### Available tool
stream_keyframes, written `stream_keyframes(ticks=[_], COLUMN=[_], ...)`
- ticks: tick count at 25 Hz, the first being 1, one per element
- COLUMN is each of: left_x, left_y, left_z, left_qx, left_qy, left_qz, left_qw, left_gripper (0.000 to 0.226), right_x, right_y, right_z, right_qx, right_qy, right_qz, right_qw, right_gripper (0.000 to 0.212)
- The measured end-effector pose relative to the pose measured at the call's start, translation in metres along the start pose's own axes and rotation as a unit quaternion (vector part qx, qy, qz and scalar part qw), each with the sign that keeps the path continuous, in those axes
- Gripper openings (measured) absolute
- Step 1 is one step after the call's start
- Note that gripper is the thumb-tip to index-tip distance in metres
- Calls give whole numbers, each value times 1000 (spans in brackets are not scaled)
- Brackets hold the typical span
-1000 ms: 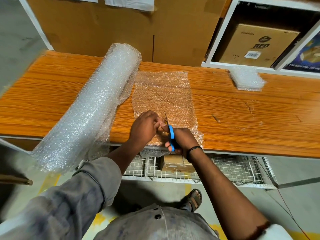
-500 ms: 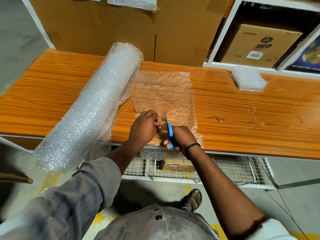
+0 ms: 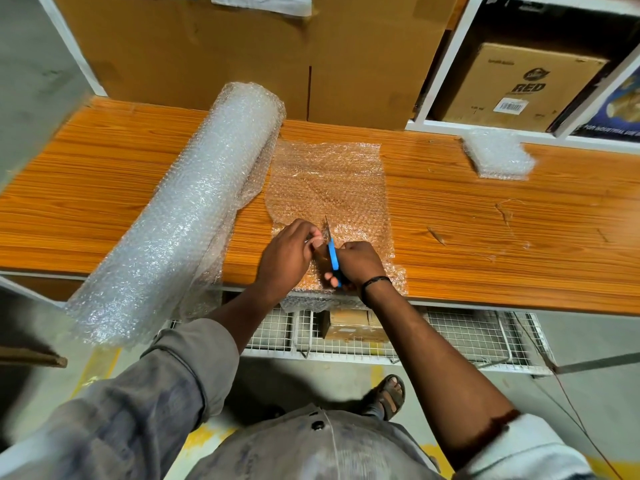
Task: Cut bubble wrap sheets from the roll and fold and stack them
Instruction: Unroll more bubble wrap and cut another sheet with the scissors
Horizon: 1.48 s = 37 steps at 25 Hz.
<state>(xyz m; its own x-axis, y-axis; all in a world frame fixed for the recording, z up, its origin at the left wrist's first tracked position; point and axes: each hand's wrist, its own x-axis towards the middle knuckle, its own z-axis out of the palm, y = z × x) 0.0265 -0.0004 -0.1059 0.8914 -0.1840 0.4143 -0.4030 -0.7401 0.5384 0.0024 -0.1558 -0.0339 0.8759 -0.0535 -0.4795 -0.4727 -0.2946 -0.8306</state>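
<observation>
The right grip [image 3: 356,263] holds scissors [image 3: 333,258], blades pointing away along the sheet [image 3: 329,181]. The left grip [image 3: 287,258] pinches it just beside the blades.

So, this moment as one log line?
cutting | right hand grips scissors | left hand pinches sheet | roll beside | folded stack far right

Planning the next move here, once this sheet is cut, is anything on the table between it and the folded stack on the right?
Nothing visible. Only scuffed wood of the table lies between the sheet and the folded stack. The roll sits on the sheet's other side, to the left.
</observation>
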Motion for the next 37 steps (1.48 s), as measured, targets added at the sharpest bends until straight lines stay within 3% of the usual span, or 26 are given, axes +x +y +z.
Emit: stream_keyframes(ticks=[8, 15, 21, 27, 32, 37], left_x=[0, 1, 0, 0, -1, 0], left_y=[-1, 0, 0, -2, -2, -5], left_z=[1, 1, 2, 2, 2, 4], left_qx=[8, 15, 25, 18, 2, 3], left_qy=[-19, -16, 1, -7, -15, -19], left_qz=[-12, -13, 4, 15, 22, 35], left_qw=[1000, 1000, 1000, 1000, 1000, 999], left_gripper=[26, 19, 20, 17, 19, 22], right_x=[8, 22, 35, 47, 57, 81], right_y=[-6, -14, -12, -12, -16, -25], right_z=[0, -4, 3, -1, 0, 1], right_qx=[55, 40, 85, 33, 100, -48], right_qy=[-1, 9, -1, 7, -2, 28], right_qz=[9, 9, 12, 8, 22, -3], right_qw=[998, 999, 996, 999, 995, 998], right_gripper=[54, 34, 49, 51, 53, 57])
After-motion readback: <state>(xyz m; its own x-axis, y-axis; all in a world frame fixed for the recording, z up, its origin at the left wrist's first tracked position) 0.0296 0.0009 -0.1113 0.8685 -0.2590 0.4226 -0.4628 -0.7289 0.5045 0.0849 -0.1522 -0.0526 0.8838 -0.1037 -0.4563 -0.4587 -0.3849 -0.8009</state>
